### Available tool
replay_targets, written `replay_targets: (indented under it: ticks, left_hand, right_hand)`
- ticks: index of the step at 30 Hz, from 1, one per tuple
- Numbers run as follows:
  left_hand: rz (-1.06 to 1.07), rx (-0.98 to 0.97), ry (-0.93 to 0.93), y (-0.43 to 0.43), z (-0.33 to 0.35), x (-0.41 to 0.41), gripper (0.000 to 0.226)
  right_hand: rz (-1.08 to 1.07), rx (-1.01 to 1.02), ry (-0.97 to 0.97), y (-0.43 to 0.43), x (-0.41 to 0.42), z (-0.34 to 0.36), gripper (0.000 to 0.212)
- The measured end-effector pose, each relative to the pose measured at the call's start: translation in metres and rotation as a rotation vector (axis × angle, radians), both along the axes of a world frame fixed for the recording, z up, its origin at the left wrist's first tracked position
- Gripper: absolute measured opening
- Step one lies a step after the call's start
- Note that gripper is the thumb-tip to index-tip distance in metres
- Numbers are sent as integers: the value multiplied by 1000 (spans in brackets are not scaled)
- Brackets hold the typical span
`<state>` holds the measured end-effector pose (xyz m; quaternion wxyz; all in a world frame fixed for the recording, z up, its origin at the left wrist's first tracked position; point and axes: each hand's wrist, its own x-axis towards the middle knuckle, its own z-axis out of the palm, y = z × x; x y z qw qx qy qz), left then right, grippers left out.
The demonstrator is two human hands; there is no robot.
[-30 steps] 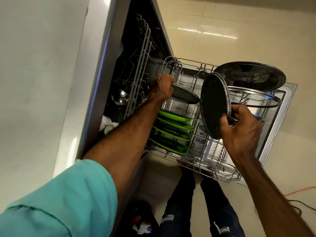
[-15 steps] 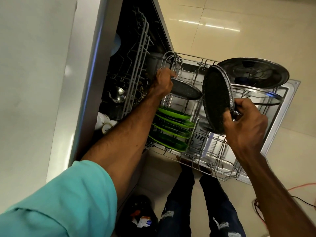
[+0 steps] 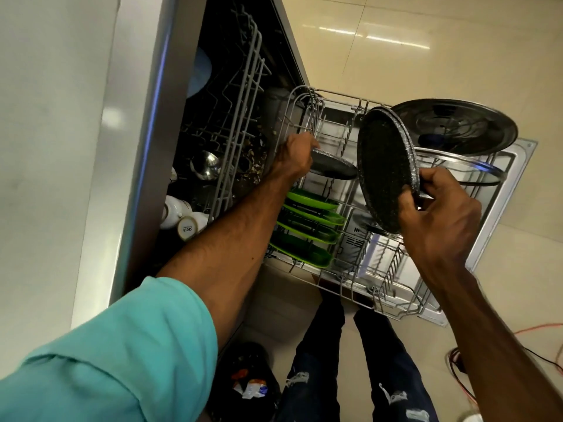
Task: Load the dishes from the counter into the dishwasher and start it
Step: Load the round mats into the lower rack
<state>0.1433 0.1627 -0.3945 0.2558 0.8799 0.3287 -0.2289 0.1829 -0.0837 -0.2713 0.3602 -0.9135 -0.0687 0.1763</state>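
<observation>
Upper rack: inside the dishwasher, with a steel bowl and white cups just left of its wire side.
Left hand: fingers curled round the rim of the flat speckled plate, over the lower rack's far left corner.
Green plates: four, standing along the rack's left edge, just below that plate.
Upright speckled plate: on edge above the rack's middle, hiding the tines behind it.
Right hand: pinches its lower rim.
Steel lid: at the rack's right edge, with a glass lid below.
</observation>
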Motion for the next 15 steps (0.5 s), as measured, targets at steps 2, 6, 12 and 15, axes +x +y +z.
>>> replay_targets:
  ticks: [2,6,12,15]
  left_hand:
    - [-23,-2,35,-6,-7,-4,49]
    - [-68,83,12,-10,-16,-5,40]
    - [-113,104,-25,-11,-36,-25,35]
    - [-143,124,-65,-14,-38,-41,40]
  right_hand:
    - [5,15,7,3,2,-1,27]
    - [37,23,-35,18,14,-4,28]
    - [156,12,-82,64,62,-11,29]
    - [272,6,-58,93,82,-23,29]
